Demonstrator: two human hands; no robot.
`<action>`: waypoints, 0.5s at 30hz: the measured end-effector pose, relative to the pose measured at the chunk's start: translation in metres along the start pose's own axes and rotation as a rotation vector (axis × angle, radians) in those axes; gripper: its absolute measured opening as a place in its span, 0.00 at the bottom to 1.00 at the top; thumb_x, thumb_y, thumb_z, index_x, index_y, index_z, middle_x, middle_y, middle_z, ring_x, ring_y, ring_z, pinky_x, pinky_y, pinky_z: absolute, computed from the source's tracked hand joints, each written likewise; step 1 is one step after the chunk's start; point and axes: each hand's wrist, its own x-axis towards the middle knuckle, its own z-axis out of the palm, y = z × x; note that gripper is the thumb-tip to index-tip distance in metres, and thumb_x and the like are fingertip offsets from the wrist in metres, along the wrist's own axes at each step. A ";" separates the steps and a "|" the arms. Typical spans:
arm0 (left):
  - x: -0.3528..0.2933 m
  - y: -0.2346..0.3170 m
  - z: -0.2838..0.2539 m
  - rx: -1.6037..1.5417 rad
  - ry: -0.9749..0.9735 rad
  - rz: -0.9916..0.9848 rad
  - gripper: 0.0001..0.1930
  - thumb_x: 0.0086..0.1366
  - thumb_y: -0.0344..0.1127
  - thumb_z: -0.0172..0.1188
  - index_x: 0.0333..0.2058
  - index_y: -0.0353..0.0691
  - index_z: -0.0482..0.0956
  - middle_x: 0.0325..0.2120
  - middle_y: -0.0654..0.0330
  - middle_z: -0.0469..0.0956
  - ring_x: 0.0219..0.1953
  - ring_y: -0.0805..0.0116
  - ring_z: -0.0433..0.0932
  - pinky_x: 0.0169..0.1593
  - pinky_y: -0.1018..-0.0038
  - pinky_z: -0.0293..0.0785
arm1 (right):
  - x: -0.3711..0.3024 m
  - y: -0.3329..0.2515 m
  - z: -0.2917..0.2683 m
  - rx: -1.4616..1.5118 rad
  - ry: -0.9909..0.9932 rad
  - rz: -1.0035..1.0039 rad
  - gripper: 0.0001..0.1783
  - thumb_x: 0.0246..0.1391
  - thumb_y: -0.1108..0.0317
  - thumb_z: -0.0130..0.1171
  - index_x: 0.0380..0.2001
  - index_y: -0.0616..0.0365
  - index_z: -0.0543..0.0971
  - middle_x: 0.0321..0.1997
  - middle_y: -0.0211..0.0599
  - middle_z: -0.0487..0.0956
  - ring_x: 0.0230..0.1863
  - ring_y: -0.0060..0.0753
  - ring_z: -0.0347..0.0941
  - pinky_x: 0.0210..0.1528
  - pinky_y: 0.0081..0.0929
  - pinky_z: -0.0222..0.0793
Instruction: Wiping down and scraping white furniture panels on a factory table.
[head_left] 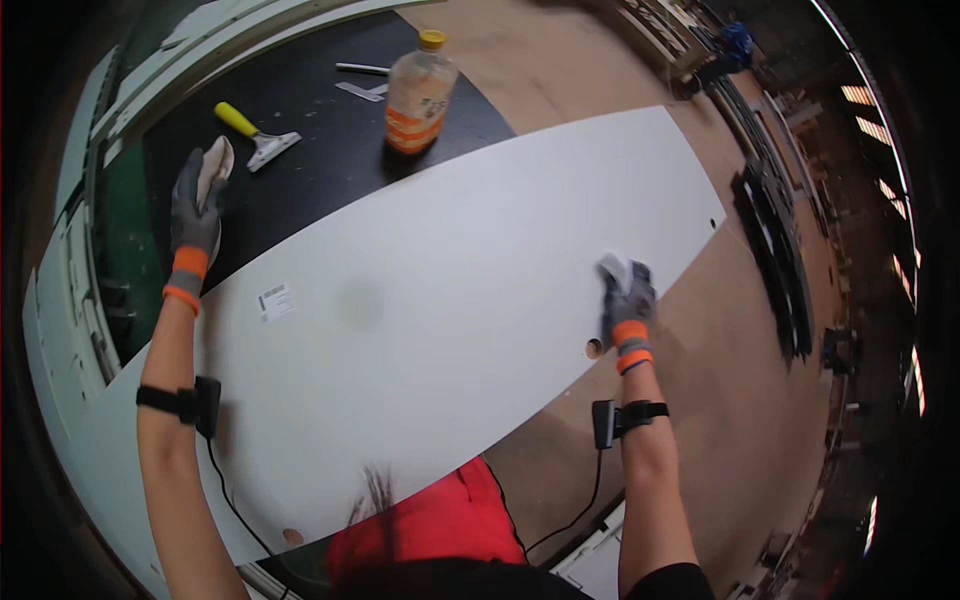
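A large white panel (450, 270) with a small label (276, 301) and round holes lies before me. My left hand (196, 212), in a grey glove with an orange cuff, is over the black surface beyond the panel's far left edge. Its fingers are closed on a folded off-white cloth (214, 165). A scraper (255, 135) with a yellow handle lies just beyond it. My right hand (632, 295), gloved alike and slightly blurred, is at the panel's right side, near a hole (593, 348). It grips a whitish cloth (613, 268) against the white surface.
On the black tabletop (300, 190) stand a clear bottle (418, 95) with a yellow cap and orange liquid, beside a blade-like strip (360, 92) and a pen-like rod (362, 69). Dark long parts (775, 255) lie on the floor at right. Another person (735, 45) is far off.
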 end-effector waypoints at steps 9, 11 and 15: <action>0.066 -0.006 0.042 0.213 -0.128 -0.034 0.29 0.63 0.51 0.60 0.60 0.47 0.68 0.59 0.47 0.65 0.62 0.49 0.63 0.62 0.60 0.62 | -0.188 -0.197 -0.020 0.319 -0.829 -0.977 0.44 0.48 0.48 0.62 0.66 0.52 0.60 0.71 0.42 0.57 0.74 0.42 0.45 0.74 0.51 0.38; 0.051 0.023 0.031 0.299 -0.046 0.149 0.27 0.63 0.44 0.60 0.60 0.44 0.68 0.59 0.46 0.64 0.63 0.48 0.62 0.63 0.59 0.61 | -0.189 -0.189 -0.022 0.319 -0.715 -0.967 0.43 0.48 0.49 0.62 0.65 0.51 0.61 0.70 0.41 0.59 0.74 0.43 0.46 0.73 0.51 0.40; -0.031 0.106 -0.005 0.088 -0.160 0.349 0.27 0.63 0.26 0.52 0.62 0.34 0.62 0.64 0.49 0.60 0.68 0.51 0.54 0.69 0.63 0.47 | -0.102 -0.147 -0.006 0.137 -0.521 -0.562 0.37 0.48 0.53 0.63 0.60 0.56 0.68 0.66 0.44 0.66 0.70 0.46 0.54 0.71 0.49 0.46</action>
